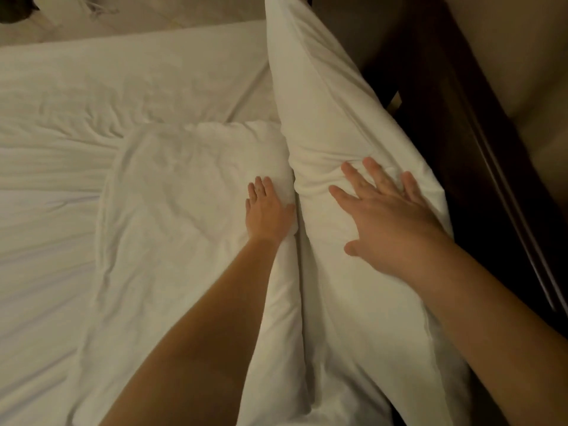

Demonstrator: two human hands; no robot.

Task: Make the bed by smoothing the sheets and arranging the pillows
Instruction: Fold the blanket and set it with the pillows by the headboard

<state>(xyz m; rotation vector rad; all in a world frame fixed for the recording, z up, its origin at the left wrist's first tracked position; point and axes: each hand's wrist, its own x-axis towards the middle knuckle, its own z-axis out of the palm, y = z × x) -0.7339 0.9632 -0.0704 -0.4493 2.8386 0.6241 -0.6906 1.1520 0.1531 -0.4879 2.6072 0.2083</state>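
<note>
My left hand (267,210) lay flat on the right edge of the lower pillow (172,216), fingers straight and close together, gripping nothing. My right hand (384,219) was pressed palm-down against the second pillow (332,103), fingers straight and spread apart, thumb out to the left, also gripping nothing. The cloth was creased under those fingertips.

The lower pillow lay flat on the bed, near and centre, its cover wrinkled. The second pillow stood tilted on its long edge to the right of it, leaning against the dark wooden headboard (445,103) and running from near to far. The two pillows touched along a narrow seam between my hands.

The white sheet (76,96) covered the mattress on the left and far side, with wrinkles fanning out from the left edge of the lower pillow. Beyond the far edge of the bed a strip of pale floor (138,20) was visible; the items on it were too blurred to identify
</note>
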